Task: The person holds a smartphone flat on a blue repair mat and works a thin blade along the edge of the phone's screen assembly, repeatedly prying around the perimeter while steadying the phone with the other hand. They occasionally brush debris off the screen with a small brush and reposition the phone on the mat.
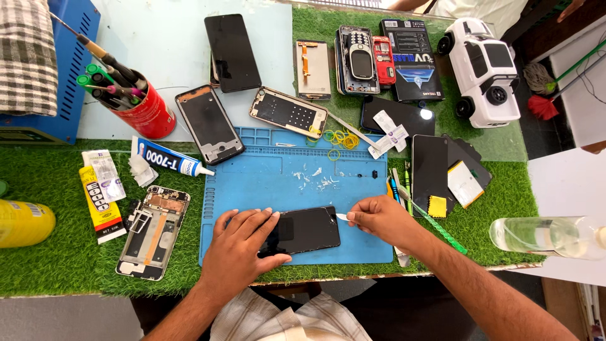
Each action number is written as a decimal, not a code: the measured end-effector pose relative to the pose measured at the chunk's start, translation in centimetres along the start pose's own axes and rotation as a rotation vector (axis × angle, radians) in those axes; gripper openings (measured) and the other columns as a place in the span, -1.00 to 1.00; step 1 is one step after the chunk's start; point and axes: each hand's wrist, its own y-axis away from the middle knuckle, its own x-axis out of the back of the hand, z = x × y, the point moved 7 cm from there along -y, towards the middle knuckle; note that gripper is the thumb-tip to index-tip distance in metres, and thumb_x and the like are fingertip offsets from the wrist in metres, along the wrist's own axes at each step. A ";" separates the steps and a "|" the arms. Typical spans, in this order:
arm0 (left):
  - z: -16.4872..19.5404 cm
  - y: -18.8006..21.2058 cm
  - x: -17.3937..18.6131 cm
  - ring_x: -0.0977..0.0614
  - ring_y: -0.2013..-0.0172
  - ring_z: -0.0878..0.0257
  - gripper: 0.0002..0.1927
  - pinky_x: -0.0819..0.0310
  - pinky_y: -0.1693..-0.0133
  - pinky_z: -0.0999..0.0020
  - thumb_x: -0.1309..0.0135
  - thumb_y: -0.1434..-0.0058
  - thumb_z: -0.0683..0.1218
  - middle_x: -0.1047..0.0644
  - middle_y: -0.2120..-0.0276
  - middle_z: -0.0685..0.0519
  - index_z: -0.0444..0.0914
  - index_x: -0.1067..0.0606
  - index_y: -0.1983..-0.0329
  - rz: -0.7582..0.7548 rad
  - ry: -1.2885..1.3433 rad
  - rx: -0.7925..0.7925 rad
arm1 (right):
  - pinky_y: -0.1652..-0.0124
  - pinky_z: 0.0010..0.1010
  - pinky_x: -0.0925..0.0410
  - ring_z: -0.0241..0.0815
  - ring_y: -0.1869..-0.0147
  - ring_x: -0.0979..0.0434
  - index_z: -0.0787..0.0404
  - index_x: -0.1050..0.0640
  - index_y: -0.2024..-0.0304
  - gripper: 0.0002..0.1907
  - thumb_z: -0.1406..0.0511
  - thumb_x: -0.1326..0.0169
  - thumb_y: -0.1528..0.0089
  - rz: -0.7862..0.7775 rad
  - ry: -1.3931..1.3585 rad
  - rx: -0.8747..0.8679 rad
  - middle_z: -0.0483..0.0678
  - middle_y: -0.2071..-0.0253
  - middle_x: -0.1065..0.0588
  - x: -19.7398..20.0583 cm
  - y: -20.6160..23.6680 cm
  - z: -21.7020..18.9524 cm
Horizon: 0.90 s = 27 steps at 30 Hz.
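Note:
A black phone screen (307, 228) lies flat on the blue repair mat (271, 183) near its front edge. My left hand (240, 246) rests flat on the screen's left end, with fingers spread and pressing it down. My right hand (380, 218) pinches a small white pick (341, 216) whose tip touches the screen's upper right corner. Small white scraps (312, 180) lie on the mat behind the screen.
An opened phone body (151, 232) and glue tubes (167, 161) lie left of the mat. Phone frames (209, 123), several handsets, yellow rubber bands (338, 139), a red tool cup (142, 110), a white toy car (483, 69) and a clear bottle (549, 237) surround it.

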 end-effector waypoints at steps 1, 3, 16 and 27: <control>0.0 0.0 0.0 -0.47 -0.17 0.15 -0.18 -0.12 -0.27 -0.06 -0.28 0.01 0.35 -0.51 -0.13 0.05 -0.23 -0.49 -0.18 0.003 0.003 0.000 | 0.49 -0.47 -0.16 -0.41 0.52 -0.27 0.27 -0.66 0.41 -0.75 0.24 -0.16 -0.27 0.018 0.048 0.032 -0.21 0.61 -0.39 0.1 0.1 -0.2; 0.0 0.0 -0.1 -0.47 -0.17 0.14 -0.18 -0.12 -0.27 -0.06 -0.28 0.01 0.36 -0.51 -0.13 0.05 -0.23 -0.50 -0.18 0.006 0.008 -0.001 | 0.50 -0.46 -0.18 -0.42 0.54 -0.26 0.25 -0.66 0.41 -0.75 0.23 -0.15 -0.27 0.039 0.135 0.051 -0.22 0.63 -0.39 0.2 0.2 -0.3; -0.1 0.0 -0.2 -0.48 -0.17 0.14 -0.17 -0.13 -0.27 -0.07 -0.26 0.01 0.37 -0.52 -0.13 0.04 -0.24 -0.49 -0.18 0.003 -0.009 -0.011 | 0.35 -0.30 -0.40 -0.20 0.47 -0.53 0.20 -0.72 0.28 -0.77 0.19 -0.17 -0.23 0.042 0.533 0.053 -0.07 0.53 -0.59 -0.2 -1.1 -3.1; 0.1 -0.3 -0.2 -0.47 -0.16 0.13 -0.13 -0.11 -0.26 -0.09 -0.25 0.06 0.39 -0.52 -0.11 0.03 -0.24 -0.49 -0.18 -0.013 -0.001 -0.009 | 0.33 -0.19 -0.41 -0.05 0.45 -0.55 0.18 -0.71 0.37 -0.76 0.21 -0.11 -0.24 -0.013 0.685 -0.005 0.01 0.53 -0.59 -0.4 -1.4 -3.9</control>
